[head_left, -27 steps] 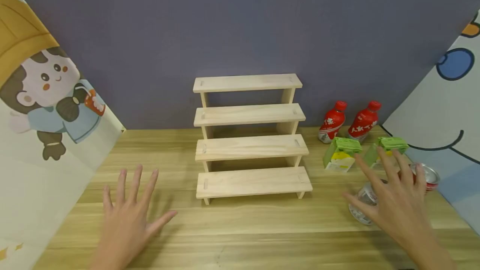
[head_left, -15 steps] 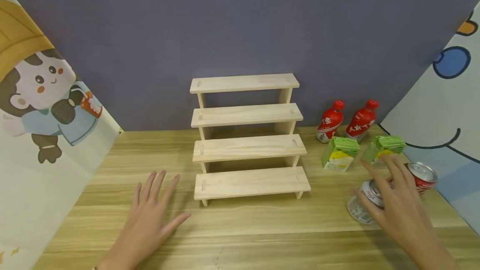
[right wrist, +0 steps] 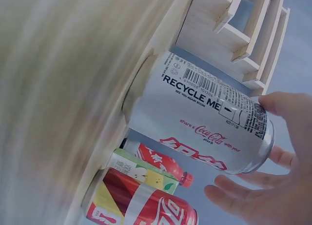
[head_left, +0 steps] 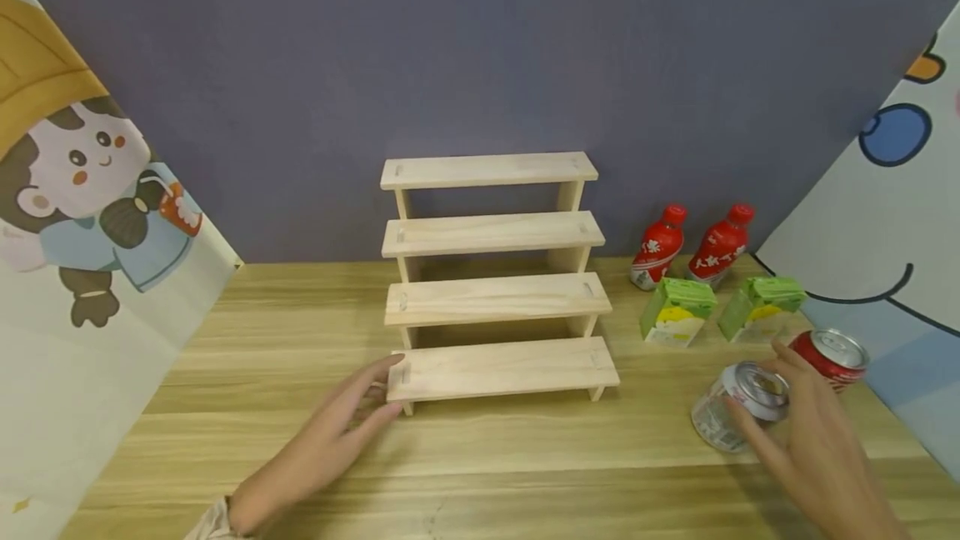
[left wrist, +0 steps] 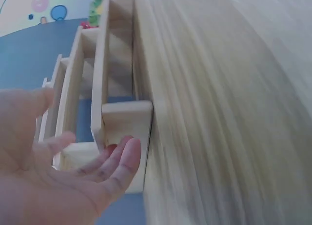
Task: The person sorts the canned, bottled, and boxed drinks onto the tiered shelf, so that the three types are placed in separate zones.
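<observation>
A pale wooden rack with stepped shelves [head_left: 498, 369] stands against the back wall. My left hand [head_left: 330, 440] is at the left end of its lowest shelf, fingers loosely bent beside the end panel; whether they touch the wood I cannot tell. On the right, a white and silver Coca-Cola can [head_left: 716, 419] stands upright on the table. My right hand [head_left: 817, 448] is around its upper part, thumb on the near side and fingers on the far side. In the right wrist view the thumb [right wrist: 275, 102] is at the can's rim, while the other fingers look loose.
Behind the right hand stands a red can [head_left: 813, 357]. Two green drink cartons [head_left: 678, 315] are farther back, with two red bottles [head_left: 658, 250] near the back wall. Printed side walls [head_left: 847, 215] bound the wooden table [head_left: 480, 473].
My left hand has moved right to the lowest shelf's end and turned sideways. My right hand has lowered and narrowed around the white and silver can. The rack and drinks stay put.
</observation>
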Available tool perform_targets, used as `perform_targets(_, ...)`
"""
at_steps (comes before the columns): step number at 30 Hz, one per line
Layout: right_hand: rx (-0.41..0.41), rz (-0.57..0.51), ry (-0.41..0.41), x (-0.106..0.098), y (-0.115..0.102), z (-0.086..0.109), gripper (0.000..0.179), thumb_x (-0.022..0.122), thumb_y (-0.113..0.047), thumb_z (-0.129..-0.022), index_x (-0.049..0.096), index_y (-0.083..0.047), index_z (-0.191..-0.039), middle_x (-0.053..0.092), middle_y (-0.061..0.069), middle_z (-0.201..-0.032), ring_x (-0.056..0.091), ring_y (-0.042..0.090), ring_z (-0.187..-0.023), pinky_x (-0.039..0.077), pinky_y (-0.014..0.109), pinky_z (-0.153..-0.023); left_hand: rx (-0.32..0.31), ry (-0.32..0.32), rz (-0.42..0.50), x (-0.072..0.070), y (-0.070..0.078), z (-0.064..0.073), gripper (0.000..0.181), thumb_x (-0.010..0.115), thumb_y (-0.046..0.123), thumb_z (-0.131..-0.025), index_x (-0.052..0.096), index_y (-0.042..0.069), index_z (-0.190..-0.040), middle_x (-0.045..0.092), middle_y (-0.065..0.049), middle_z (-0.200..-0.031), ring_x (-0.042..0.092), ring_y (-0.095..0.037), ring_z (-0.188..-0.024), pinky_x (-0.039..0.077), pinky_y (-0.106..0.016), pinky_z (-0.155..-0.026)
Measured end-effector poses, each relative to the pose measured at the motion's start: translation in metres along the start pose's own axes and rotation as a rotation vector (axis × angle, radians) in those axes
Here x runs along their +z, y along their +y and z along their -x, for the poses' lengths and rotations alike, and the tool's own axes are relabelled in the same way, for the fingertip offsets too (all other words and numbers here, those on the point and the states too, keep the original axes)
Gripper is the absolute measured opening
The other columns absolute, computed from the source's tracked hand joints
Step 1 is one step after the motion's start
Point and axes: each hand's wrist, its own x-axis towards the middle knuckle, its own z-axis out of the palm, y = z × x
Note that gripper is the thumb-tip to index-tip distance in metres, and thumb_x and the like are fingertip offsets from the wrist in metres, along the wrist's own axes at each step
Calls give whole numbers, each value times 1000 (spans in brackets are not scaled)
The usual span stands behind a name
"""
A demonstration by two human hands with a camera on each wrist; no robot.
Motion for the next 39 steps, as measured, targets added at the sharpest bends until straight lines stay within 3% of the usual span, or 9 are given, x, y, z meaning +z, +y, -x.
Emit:
perform_targets(6, 66, 21, -56, 0, -1, 5, 56, 79, -19, -86, 45, 7, -122, 42, 37, -139, 45, 55, -114, 40, 76, -83, -83, -158, 229, 1, -4, -12, 52, 52, 26, -105, 30, 14, -151, 62, -15, -106, 65, -27, -90, 60, -35, -76)
perform_targets(9, 67, 43, -64, 0, -2, 4, 59, 82, -20, -83, 47, 5, -122, 52, 31, -125, 54, 44, -99, 53, 46, -76, -115, -204, 345, 0, -7, -16, 46, 47, 24, -107, 31, 10, -148, 60, -22, -97, 64, -31, -82, 61, -38, -72)
perform_targets(12, 43, 30, -48, 1, -2, 2, 60, 86, -15, -78, 49, 4, -122, 56, 22, -115, 54, 31, -90, 43, 16, -66, -140, -217, 406, -1, -12, -18, 43, 45, 23, -108, 32, 11, -147, 59, -24, -94, 64, -28, -77, 61, -38, -70)
perform_targets(16, 16, -9, -46, 4, -2, 2, 62, 89, -11, -73, 51, 4, -120, 59, 22, -115, 55, 30, -92, 33, 0, -69, -187, -232, 508, 0, -21, -14, 41, 43, 23, -108, 31, 13, -146, 58, -22, -88, 61, -19, -68, 59, -32, -60)
perform_targets(21, 16, -7, -34, 5, -1, 5, 63, 89, -7, -70, 50, 5, -118, 59, 25, -115, 57, 37, -93, 31, -2, -71, -209, -227, 643, 5, -29, -14, 43, 43, 22, -108, 31, 9, -147, 57, -12, -81, 57, -13, -64, 55, -23, -56)
perform_targets(24, 27, 2, -24, 2, 2, 6, 63, 90, -8, -70, 50, 5, -118, 60, 24, -113, 58, 23, -93, 34, -1, -69, -199, -219, 676, 8, -32, -18, 44, 46, 22, -107, 32, 8, -147, 58, -10, -80, 57, -13, -63, 54, -21, -55)
perform_targets(28, 77, 3, -68, 0, 1, 5, 65, 90, -10, -72, 49, 5, -120, 58, 27, -115, 59, 26, -98, 39, 2, -64, -197, -186, 679, 10, -35, -20, 46, 50, 21, -106, 36, 6, -146, 62, -18, -81, 60, -14, -63, 58, -26, -55)
perform_targets(30, 95, 1, -92, 0, 0, 4, 64, 89, -10, -73, 48, 5, -120, 57, 29, -117, 57, 43, -97, 39, 2, -64, -200, -168, 670, 10, -35, -20, 46, 52, 21, -105, 38, 5, -145, 63, -23, -82, 62, -15, -63, 60, -30, -56)
perform_targets(39, 78, -13, -89, -2, 2, -1, 62, 90, -15, -73, 51, 3, -118, 61, 25, -113, 57, 34, -91, 36, -4, -66, -196, -152, 677, 9, -37, -22, 46, 54, 18, -104, 41, 4, -145, 65, -32, -85, 67, -19, -64, 62, -40, -60)
